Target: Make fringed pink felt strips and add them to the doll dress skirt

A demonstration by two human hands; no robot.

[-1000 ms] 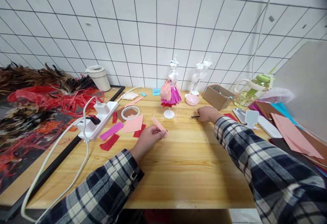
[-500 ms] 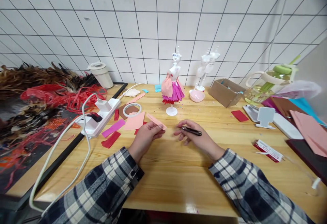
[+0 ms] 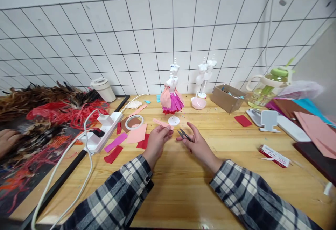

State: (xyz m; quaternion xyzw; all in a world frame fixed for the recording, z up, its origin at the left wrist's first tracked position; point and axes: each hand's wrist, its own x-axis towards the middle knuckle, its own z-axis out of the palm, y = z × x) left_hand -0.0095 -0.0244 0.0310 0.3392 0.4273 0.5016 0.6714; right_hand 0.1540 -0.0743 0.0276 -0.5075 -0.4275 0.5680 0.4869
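Note:
Between thumb and fingers, my left hand (image 3: 158, 140) pinches a narrow strip of peach crepe paper (image 3: 160, 122). Small dark scissors (image 3: 184, 135) are gripped in my right hand (image 3: 198, 145), their blades slightly apart and pointing up-left toward the strip without touching it. Behind both hands stands a white mini dress form (image 3: 173, 83) on a round base, wearing a skirt of peach, magenta and red paper. A larger peach sheet (image 3: 138, 133) and a red piece (image 3: 143, 142) lie left of my left hand.
A tape roll (image 3: 134, 122), a magenta strip (image 3: 116, 142) and a power strip (image 3: 105, 132) lie to the left. Further back are a pink bowl (image 3: 198, 103), bare dress forms (image 3: 205, 72) and a cardboard box (image 3: 228, 98). Another person's hand (image 3: 9, 142) shows at far left.
The scissors have turned in my right hand, so their blades now point toward the strip. My left hand still holds the paper. Another person's hand has come into view at far left.

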